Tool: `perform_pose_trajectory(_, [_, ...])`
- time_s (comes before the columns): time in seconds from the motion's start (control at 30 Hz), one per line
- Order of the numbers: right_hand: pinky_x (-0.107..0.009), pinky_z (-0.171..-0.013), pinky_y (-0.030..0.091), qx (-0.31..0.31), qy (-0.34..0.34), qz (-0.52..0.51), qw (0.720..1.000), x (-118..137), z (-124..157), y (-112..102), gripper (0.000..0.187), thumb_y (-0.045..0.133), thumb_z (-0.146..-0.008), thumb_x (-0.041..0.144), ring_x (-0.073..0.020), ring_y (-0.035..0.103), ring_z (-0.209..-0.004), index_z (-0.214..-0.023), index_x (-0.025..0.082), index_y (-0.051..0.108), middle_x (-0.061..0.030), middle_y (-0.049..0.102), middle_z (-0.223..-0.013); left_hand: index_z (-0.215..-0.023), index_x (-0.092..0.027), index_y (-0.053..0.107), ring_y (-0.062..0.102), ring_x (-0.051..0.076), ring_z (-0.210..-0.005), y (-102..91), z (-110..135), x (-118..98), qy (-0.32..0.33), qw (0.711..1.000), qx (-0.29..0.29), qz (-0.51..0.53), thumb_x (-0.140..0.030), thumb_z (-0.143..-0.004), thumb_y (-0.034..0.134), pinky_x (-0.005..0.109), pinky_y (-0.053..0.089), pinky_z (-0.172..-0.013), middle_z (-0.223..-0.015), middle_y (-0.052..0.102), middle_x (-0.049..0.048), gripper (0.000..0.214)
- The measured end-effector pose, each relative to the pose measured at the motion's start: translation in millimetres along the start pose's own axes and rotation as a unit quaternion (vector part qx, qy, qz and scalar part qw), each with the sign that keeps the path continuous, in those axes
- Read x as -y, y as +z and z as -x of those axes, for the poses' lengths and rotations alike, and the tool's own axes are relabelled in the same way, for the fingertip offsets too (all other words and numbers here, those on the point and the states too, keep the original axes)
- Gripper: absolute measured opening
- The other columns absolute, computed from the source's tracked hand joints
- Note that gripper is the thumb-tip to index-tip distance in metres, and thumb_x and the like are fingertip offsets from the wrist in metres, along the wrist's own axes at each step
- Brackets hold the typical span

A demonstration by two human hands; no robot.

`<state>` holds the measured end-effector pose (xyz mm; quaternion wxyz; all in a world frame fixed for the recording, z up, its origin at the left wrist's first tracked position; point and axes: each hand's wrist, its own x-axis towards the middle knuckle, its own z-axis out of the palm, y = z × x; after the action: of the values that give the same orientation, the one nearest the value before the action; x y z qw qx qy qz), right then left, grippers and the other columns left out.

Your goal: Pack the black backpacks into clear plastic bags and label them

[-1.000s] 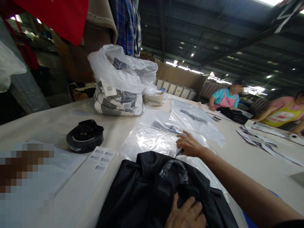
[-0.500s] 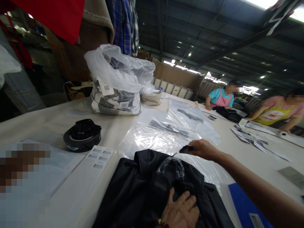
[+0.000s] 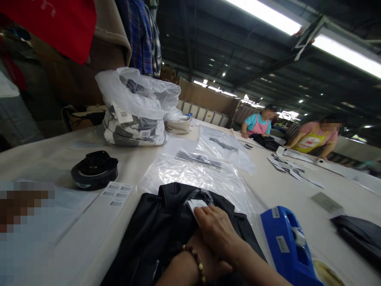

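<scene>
A black leather-look jacket (image 3: 149, 222) lies spread on the table in front of me. At its neckline a strip of clear plastic (image 3: 205, 194) forms a loop. My right hand (image 3: 216, 226) is closed on a white hang tag (image 3: 197, 204) just below that loop. Crossing beneath my right wrist, my left hand (image 3: 205, 254) rests on the jacket front, a beaded bracelet (image 3: 195, 258) at its wrist. Most of its fingers are hidden under the right hand and forearm.
A blue tape dispenser (image 3: 275, 230) stands right of the jacket; barcode labels (image 3: 117, 192) and a black roll (image 3: 93, 174) lie left. Clear plastic bags (image 3: 190, 171) lie beyond, with a filled plastic bag (image 3: 133, 119) behind. Two people (image 3: 258, 125) work across the table.
My right hand has come back from the collar's far right, where it held a dark tag, to the neckline over my left hand. The white tag now shows. The view has shifted right.
</scene>
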<state>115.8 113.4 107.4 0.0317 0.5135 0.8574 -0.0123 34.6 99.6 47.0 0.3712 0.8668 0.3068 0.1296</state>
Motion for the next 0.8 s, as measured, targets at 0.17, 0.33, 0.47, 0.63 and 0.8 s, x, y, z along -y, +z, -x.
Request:
perform_pose_trajectory(0.17, [-0.031, -0.088, 0.037, -0.014, -0.005, -0.058, 0.998, -8.0, -4.4, 3.8, 0.025, 0.049, -0.073, 0.010, -0.0203, 0.052, -0.095, -0.093, 0.017, 0.061, -0.0047, 0.065, -0.100, -0.139, -0.020, 0.036, 0.037, 0.032, -0.130, 0.8, 3.3, 7.0, -0.005, 1.000, -0.012, -0.013, -0.049, -0.079, 0.056, 0.047, 0.029, -0.110, -0.142, 0.042, 0.0107, 0.069])
perform_pose_trajectory(0.33, [-0.035, -0.091, 0.039, -0.014, -0.013, -0.096, 0.995, -17.6, 1.1, 7.2, 0.040, 0.044, -0.074, 0.011, -0.0220, 0.053, -0.105, -0.109, 0.022, 0.060, -0.0043, 0.062, -0.114, -0.135, -0.015, 0.042, 0.040, 0.034, -0.129, -7.7, 2.1, 0.5, 0.014, 0.999, 0.010, -0.048, -0.041, -0.078, 0.059, 0.050, 0.028, -0.109, -0.137, 0.046, 0.0165, 0.065])
perform_pose_trajectory(0.47, [-0.033, -0.098, 0.038, -0.016, -0.004, -0.120, 0.993, -24.4, 5.5, 18.8, 0.053, 0.037, -0.078, 0.009, -0.0197, 0.049, -0.118, -0.128, 0.018, 0.050, -0.0088, 0.054, -0.130, -0.130, -0.017, 0.049, 0.042, 0.034, -0.127, -15.0, 6.2, -0.4, 0.029, 0.999, 0.032, -0.015, -0.040, -0.073, 0.064, 0.046, 0.033, -0.107, -0.136, 0.048, 0.0131, 0.063])
perform_pose_trajectory(0.63, [-0.033, -0.098, 0.039, -0.030, 0.003, -0.124, 0.992, -29.1, 11.0, 23.4, 0.048, 0.038, -0.081, 0.011, -0.0197, 0.049, -0.120, -0.127, 0.020, 0.051, -0.0065, 0.054, -0.131, -0.112, -0.022, 0.065, 0.060, 0.026, -0.107, -31.6, 15.8, -1.1, 0.082, 0.979, 0.127, 0.140, -0.062, -0.078, 0.051, 0.031, 0.044, -0.095, -0.112, 0.067, 0.0027, 0.054])
perform_pose_trajectory(0.8, [-0.040, -0.089, 0.044, -0.051, 0.024, -0.094, 0.994, -21.4, 13.3, 20.5, 0.039, 0.040, -0.083, 0.011, -0.0246, 0.056, -0.106, -0.117, 0.019, 0.056, -0.0092, 0.061, -0.118, -0.105, -0.015, 0.069, 0.059, 0.028, -0.108, -44.0, 19.6, -9.5, 0.058, 0.961, 0.149, 0.228, -0.074, -0.071, 0.052, 0.030, 0.042, -0.098, -0.107, 0.068, 0.0072, 0.070])
